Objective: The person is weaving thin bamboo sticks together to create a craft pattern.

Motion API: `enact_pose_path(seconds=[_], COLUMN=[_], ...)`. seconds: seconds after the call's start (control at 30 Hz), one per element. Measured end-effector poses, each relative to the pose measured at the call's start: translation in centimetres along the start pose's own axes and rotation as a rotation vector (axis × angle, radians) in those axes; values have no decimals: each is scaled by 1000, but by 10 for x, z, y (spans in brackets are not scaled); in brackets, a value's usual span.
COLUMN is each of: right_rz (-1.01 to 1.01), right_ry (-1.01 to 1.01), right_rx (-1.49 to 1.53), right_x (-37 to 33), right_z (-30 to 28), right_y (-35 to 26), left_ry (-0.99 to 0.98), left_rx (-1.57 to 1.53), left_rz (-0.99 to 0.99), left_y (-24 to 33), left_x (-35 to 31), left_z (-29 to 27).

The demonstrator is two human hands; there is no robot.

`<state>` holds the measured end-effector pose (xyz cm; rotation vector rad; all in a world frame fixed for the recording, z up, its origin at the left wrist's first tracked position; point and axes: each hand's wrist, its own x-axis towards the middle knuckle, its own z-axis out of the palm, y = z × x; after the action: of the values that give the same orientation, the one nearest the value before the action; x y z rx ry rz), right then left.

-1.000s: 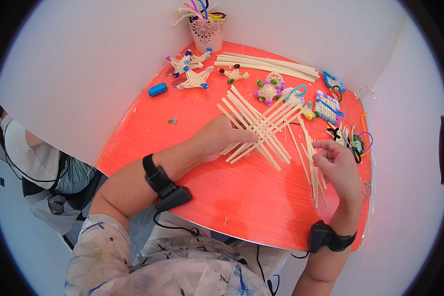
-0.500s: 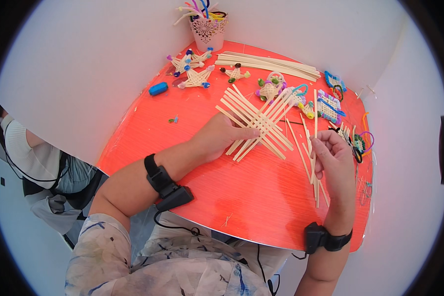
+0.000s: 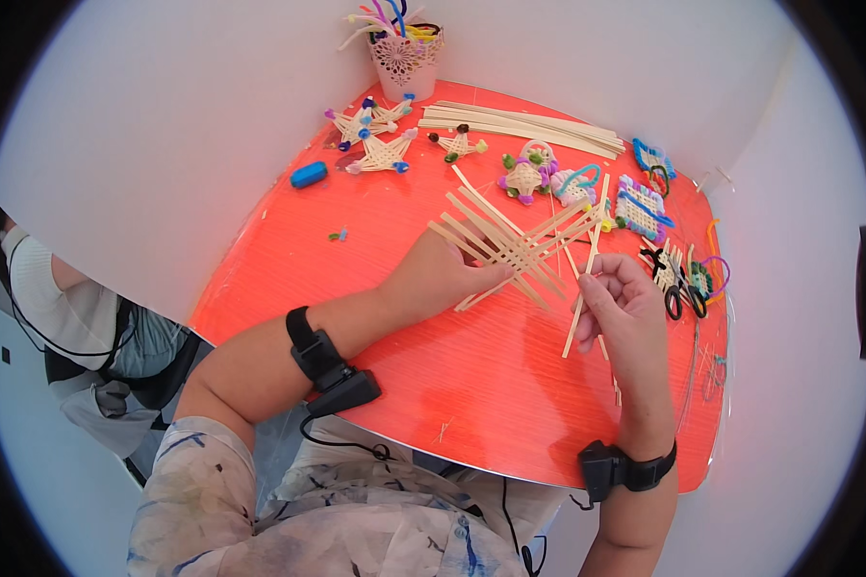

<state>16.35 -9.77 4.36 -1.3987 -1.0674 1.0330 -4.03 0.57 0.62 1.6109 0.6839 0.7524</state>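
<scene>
A lattice of crossed, pale woven strips (image 3: 517,254) is pinched at its left side by my left hand (image 3: 449,272), thumb on top. The strip ends fan out to both sides above the red table. Just right of it, my right hand (image 3: 618,306) grips a single thin strip (image 3: 594,243) between thumb and fingers, tilted with its upper end pointing away from me. Some loose strips (image 3: 617,389) lie on the table, partly hidden beneath the right hand.
On the red table (image 3: 356,279), woven stars (image 3: 385,152) and a blue block (image 3: 309,174) lie far left. A pink pot (image 3: 406,62) holds pipe cleaners. Long strips (image 3: 520,127) lie at the back. Black-handled scissors (image 3: 683,299) and a woven square (image 3: 643,208) are at right.
My right hand has lifted a strip from among the loose ones and moved left, closer to the lattice. The lattice in my left hand has tilted, and the hand has shifted slightly.
</scene>
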Motion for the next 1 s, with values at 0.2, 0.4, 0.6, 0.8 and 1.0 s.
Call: enact_pose_path(seconds=[0.2,0.4,0.6,0.8,1.0], right_rz=[-6,-19,-31,-36,-51], right_ry=[8,37,61,75,75], right_rx=[10,45,61,58,3], right_x=[0,-2,-2,-2,-3], right_z=[0,2,0,1,-1], right_y=[0,-2,-1,-3,-2], left_ry=[37,31,43,56,11], left_rx=[106,173,154,234,121], left_rz=[97,101,119,265,221], left_y=[-2,2,2,-1,4], left_x=[-2,-5,-8,-7,-9], left_z=[3,7,12,13,13])
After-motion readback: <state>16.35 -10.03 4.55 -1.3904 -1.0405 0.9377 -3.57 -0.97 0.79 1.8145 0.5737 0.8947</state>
